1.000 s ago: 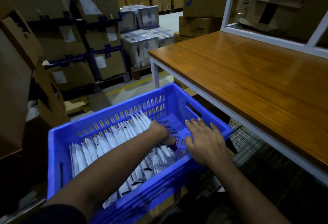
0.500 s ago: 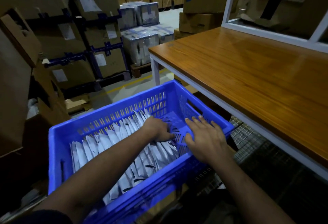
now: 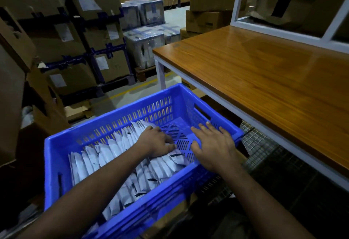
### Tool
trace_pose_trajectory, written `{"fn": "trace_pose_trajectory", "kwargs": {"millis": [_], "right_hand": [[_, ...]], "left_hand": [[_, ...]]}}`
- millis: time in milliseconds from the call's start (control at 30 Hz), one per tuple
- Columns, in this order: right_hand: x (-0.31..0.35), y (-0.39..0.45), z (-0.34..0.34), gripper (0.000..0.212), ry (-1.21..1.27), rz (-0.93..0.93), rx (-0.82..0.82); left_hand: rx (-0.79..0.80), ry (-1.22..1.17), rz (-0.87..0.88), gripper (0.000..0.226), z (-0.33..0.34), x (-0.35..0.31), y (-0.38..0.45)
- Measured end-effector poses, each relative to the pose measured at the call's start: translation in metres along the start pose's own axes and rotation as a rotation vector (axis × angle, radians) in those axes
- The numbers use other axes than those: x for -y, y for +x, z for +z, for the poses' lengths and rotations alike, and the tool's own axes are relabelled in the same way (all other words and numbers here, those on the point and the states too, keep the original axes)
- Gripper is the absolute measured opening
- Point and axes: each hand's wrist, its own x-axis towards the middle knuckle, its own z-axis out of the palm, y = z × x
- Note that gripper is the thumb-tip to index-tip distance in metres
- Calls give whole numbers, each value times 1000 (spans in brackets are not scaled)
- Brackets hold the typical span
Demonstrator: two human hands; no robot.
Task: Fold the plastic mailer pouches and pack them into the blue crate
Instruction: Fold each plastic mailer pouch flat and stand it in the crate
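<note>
Table: the wooden table (image 3: 264,80) on its white frame stands beyond and to the right of the right hand, its near edge running diagonally past the crate's right end.
Cartons: stacked cardboard cartons (image 3: 62,36) rise beyond and to the left of the left hand; plastic-wrapped boxes (image 3: 145,49) sit on the floor beyond both hands.
Crate: the blue crate (image 3: 56,155) lies under both forearms, long axis running from near-left to far-right; it sits in the same place as half a second ago.
Pouches: the folded white mailer pouches (image 3: 105,151) stand on edge in two rows along the crate's long axis, leaning, top edges pointing up and away toward the far wall. They fill the crate from its left end to just under the left hand; the slotted floor between and beyond the two hands is bare.
Change: compared with half a second ago, the left hand sits slightly farther over the rightmost pouches and the right hand's fingers are more fanned out.
Left hand: the left hand (image 3: 156,142) presses palm-down on the rightmost pouches, fingers loosely bent over their tops, not pinching any.
Right hand: the right hand (image 3: 213,146) hovers over the crate's right end, fingers spread and straight, holding nothing; whether it touches the rim cannot be told.
</note>
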Motion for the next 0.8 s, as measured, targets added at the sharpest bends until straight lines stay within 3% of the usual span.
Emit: {"fn": "trace_pose_trajectory", "kwargs": {"millis": [233, 367, 667, 800], "right_hand": [[-2, 2, 0, 61, -21, 3, 32], [-2, 1, 0, 61, -9, -6, 22], [-1, -7, -11, 58, 76, -46, 0], [-6, -23, -28, 59, 52, -93, -120]], "left_hand": [[-212, 7, 36, 57, 23, -11, -2], [-156, -29, 30, 68, 18, -9, -1], [-157, -63, 17, 62, -2, -14, -10], [-180, -118, -23, 75, -26, -19, -20]]}}
